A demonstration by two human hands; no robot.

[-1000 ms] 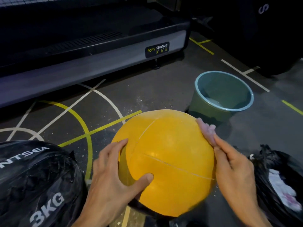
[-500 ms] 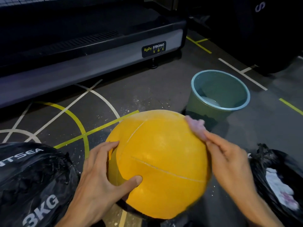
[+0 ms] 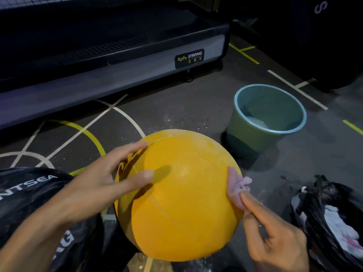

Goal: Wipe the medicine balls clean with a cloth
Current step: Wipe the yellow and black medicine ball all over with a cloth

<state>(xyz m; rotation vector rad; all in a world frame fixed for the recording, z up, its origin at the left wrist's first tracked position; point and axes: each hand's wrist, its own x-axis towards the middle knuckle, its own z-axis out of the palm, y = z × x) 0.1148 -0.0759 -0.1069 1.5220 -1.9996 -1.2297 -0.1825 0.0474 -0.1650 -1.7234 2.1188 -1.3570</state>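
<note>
The yellow medicine ball (image 3: pixel 182 195) sits low in the centre of the frame. The left hand (image 3: pixel 102 181) hovers at its left side, fingers spread and straight. The right hand (image 3: pixel 275 232) pinches a pink cloth (image 3: pixel 236 188) against the ball's right edge, below the green bucket (image 3: pixel 261 132).

One camera only, worn on the person's head; it looks forward and steeply down, close over the yellow medicine ball (image 3: pixel 186 197) and both hands; its wide lens bends the floor lines (image 3: pixel 125 114); farther ahead it takes in the bucket (image 3: pixel 253 138) and the treadmill base (image 3: pixel 121 75).
</note>
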